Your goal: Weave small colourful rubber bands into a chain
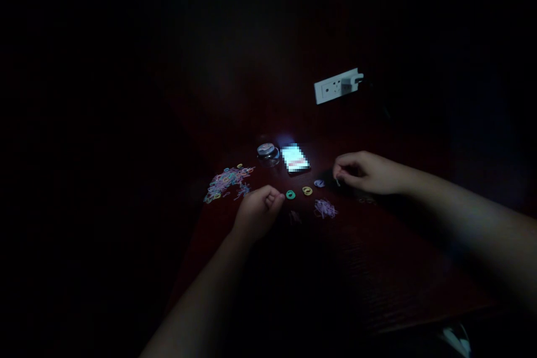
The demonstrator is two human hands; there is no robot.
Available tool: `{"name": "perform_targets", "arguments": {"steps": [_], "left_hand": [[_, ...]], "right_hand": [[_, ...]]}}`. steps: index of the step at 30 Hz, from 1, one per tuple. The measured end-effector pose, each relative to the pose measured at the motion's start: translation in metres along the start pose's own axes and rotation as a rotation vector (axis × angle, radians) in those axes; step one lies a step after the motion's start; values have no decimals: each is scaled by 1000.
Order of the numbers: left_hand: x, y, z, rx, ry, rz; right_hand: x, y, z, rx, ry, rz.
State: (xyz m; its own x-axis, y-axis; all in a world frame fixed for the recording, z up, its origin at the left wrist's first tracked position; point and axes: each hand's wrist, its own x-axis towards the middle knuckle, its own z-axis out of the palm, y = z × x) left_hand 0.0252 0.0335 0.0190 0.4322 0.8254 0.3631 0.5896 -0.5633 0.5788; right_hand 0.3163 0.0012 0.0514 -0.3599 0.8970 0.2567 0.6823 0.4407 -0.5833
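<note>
My left hand (260, 210) rests at the left with its fingers curled closed, beside a small green rubber band cluster (290, 194); what it holds, if anything, is hidden. My right hand (356, 172) pinches a small pale rubber band (338, 182) between thumb and fingertips, just above the table. Between the hands lie yellow rubber bands (307, 191) and a few violet rubber bands (319, 183). Closer to me is a loose heap of light purple rubber bands (325, 208). A few dim pinkish bands (295, 217) lie left of that heap.
A large mixed pile of coloured rubber bands (226, 182) spreads on the left of the dark red table (335, 274). Behind stand a lidded clear jar (268, 155) and a phone with a lit screen (295, 158). A wall socket (335, 86) holds a plug. The surroundings are very dark.
</note>
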Motion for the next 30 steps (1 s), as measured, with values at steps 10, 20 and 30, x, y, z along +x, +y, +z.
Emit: {"name": "perform_targets", "arguments": {"steps": [10, 20, 30], "left_hand": [[1, -18, -9, -34, 73, -79], [4, -34, -10, -132, 153, -113], [5, -38, -12, -133, 192, -131]], "right_hand": [[-5, 19, -23, 12, -227, 190], [-6, 30, -23, -129, -295, 332], [-5, 33, -17, -34, -252, 293]]}}
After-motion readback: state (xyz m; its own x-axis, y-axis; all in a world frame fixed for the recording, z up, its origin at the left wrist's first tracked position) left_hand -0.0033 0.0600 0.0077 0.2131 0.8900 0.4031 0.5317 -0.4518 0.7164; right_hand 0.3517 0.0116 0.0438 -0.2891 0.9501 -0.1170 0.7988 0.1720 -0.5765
